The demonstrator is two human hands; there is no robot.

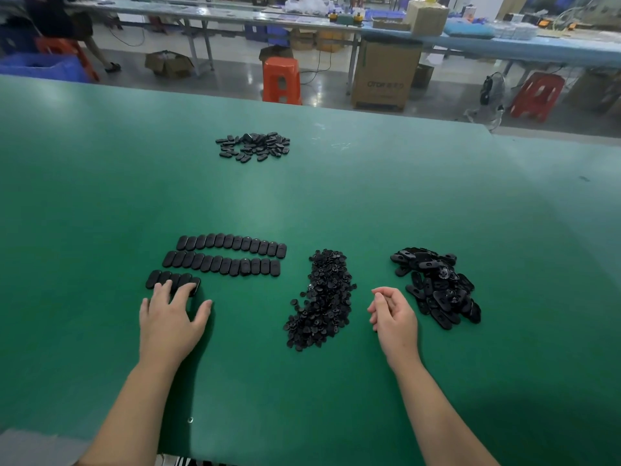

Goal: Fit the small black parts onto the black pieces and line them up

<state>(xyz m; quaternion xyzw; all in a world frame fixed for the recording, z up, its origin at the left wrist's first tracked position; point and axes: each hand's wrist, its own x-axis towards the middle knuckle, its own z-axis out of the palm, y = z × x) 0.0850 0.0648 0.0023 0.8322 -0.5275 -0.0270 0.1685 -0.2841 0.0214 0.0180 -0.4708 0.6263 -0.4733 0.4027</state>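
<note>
Green bench [336,203]. Landmark: heap of small black parts [321,299], near the front middle of the bench. To its left, three rows of black pieces [228,255] lie side by side; the nearest row is short. Left hand [171,314] rests flat on that short row's end, grip apart, fingers straight. To the heap's right, a loose pile of black pieces [437,290]. Right hand [391,311] sits between heap and pile, fingers loosely curled, holding nothing visible. Beyond the heap, a far small pile [253,147].
</note>
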